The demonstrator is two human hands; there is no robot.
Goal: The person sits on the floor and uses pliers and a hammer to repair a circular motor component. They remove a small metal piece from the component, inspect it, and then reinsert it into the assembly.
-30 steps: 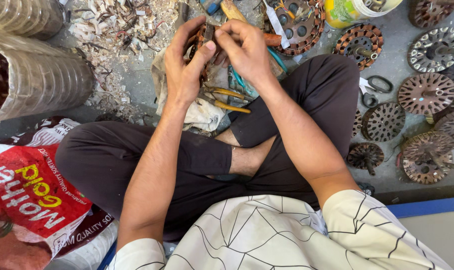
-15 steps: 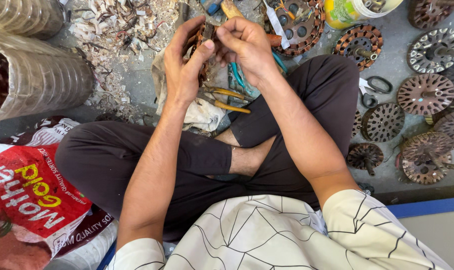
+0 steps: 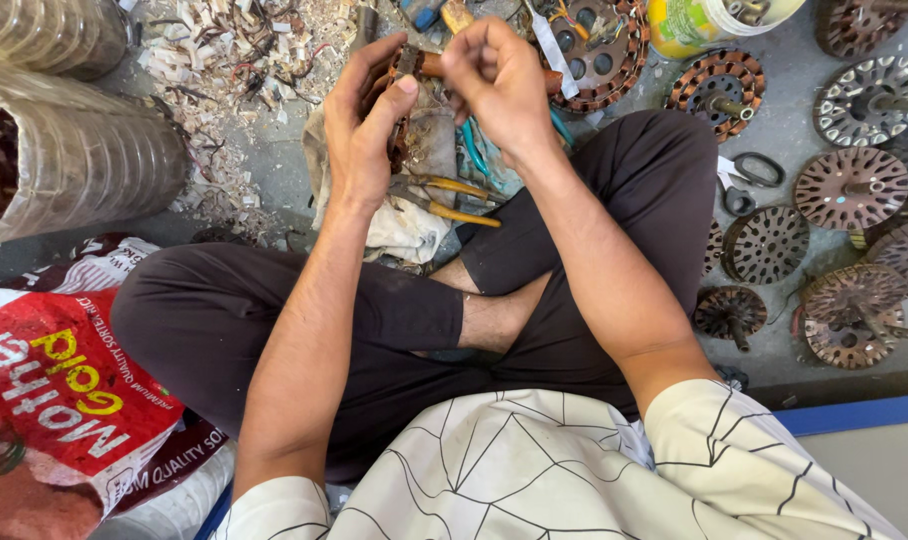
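Since the earlier frame your right hand (image 3: 499,85) has lifted slightly and curled tighter, while your left hand (image 3: 369,130) keeps its place. Left hand: fingers wrapped around a small rusty winding core (image 3: 402,75), thumb pressed on its near face; the core sits up in front of you, over the rag (image 3: 399,220). Right hand: closed to a narrow pinch at the core's upper edge; what it pinches is too small to tell. Yellow-handled pliers (image 3: 454,198) lie on the rag just below the hands, untouched. Round rotors (image 3: 849,190) lie scattered on the floor to your right. Pale scrap shavings (image 3: 229,60) heap to your left, beside clear ribbed jars (image 3: 79,165). A red printed sack (image 3: 54,400) lies by your left knee.
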